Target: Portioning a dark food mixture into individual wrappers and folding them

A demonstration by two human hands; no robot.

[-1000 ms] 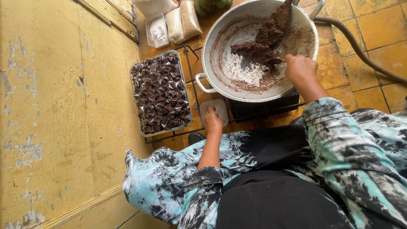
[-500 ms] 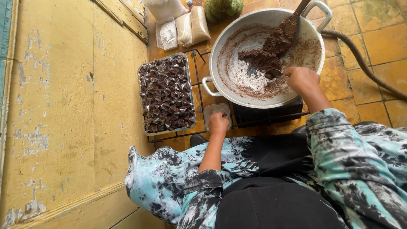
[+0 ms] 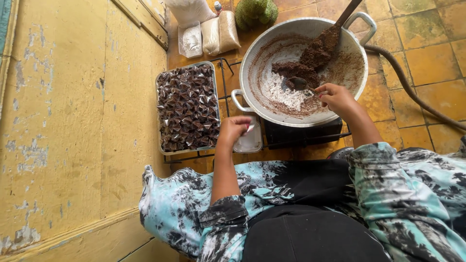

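Over a tiled floor (image 3: 437, 63), seen from a head-worn camera, a person in a blue-and-black patterned top works at a large metal pan (image 3: 257, 53) set on a low wire rack (image 3: 223, 87). Their right hand (image 3: 337, 98) is closed around the handle of a small spoon (image 3: 296, 83), whose bowl dips into the dark brown mixture (image 3: 303, 65) heaped near the middle of the pan; a patch of white powder (image 3: 286, 97) lies just below it. A long wooden spatula (image 3: 335, 29) leans in the pan, its blade buried in the mixture.

The left hand (image 3: 233, 130) hovers with fingers curled over a small white tub (image 3: 250, 140) beside the pan's near handle, apparently pinching something thin, though the view is too poor to say what. Just to the left sits a metal tray (image 3: 160, 116) packed with small dark wrapped cones (image 3: 187, 109).

Behind the tray stand clear bags of white and tan powder (image 3: 213, 34) and a green lumpy object (image 3: 255, 10). A dark hose (image 3: 412, 92) curves across the tiles, and a worn yellow wall (image 3: 63, 121) fills the left.
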